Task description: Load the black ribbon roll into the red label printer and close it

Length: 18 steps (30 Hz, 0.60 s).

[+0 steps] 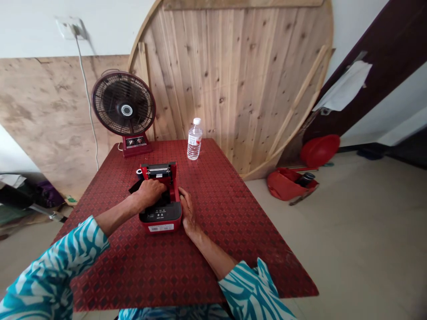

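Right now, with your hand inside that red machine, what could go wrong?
The raised lid might drop and pinch your left hand. If your right hand slips off its side, the machine could slide. A bumped table might topple the upright bottle.

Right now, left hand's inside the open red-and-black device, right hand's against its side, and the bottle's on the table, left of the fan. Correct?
One fix: the bottle is right of the fan, per the head view. The rest holds: bottle on the table, left hand inside the open red-and-black device, right hand against its side.
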Available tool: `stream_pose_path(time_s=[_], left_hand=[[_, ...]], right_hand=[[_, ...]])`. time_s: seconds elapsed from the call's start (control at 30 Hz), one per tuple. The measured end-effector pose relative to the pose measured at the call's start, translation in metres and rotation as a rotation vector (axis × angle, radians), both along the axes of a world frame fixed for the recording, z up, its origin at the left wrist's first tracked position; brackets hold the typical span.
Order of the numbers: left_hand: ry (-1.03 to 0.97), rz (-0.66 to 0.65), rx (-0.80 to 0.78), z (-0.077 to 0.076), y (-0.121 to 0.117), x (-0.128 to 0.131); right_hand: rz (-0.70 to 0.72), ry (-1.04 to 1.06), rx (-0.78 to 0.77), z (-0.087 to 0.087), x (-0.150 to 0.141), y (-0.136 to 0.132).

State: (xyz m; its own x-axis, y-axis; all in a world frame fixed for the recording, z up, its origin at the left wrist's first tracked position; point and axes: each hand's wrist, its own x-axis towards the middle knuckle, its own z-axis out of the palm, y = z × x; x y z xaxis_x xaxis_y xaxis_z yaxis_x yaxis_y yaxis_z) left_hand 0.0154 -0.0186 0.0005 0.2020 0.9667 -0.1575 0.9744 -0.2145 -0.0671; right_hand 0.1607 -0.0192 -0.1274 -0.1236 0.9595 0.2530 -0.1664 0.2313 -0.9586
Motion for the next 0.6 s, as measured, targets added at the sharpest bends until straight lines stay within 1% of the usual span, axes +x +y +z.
stream_pose_path(time_s=[0.1,0.2,0.27,0.33,0.4,0.5,0.6], left_hand=[[-0.01,-0.044,-0.026,-0.001,0.009,-0.005],[-0.041,-0.08,-0.044,0.005,0.004,-0.013],[-0.154,-0.111,-0.009,0.011,-0.008,-0.021],[-0.336,-0.142,0.049,0.018,-0.026,-0.028],[-0.454,-0.191,0.09,0.02,-0.043,-0.034],[-0.454,-0.271,0.139,0.014,-0.058,-0.035],[-0.407,-0.292,0.194,0.003,-0.059,-0.032]], right_hand=[[-0.005,0.003,0.0,0.0,0.0,0.0],[0.005,-0.002,-0.013,0.001,0.0,0.0],[0.017,-0.01,-0.016,0.003,0.001,-0.001],[0.019,-0.016,-0.015,0.004,0.002,-0.002],[0.011,-0.017,-0.016,0.005,0.002,-0.003],[0.001,-0.018,-0.007,0.003,0.002,-0.003],[0.002,-0.02,-0.001,0.002,0.001,-0.002]])
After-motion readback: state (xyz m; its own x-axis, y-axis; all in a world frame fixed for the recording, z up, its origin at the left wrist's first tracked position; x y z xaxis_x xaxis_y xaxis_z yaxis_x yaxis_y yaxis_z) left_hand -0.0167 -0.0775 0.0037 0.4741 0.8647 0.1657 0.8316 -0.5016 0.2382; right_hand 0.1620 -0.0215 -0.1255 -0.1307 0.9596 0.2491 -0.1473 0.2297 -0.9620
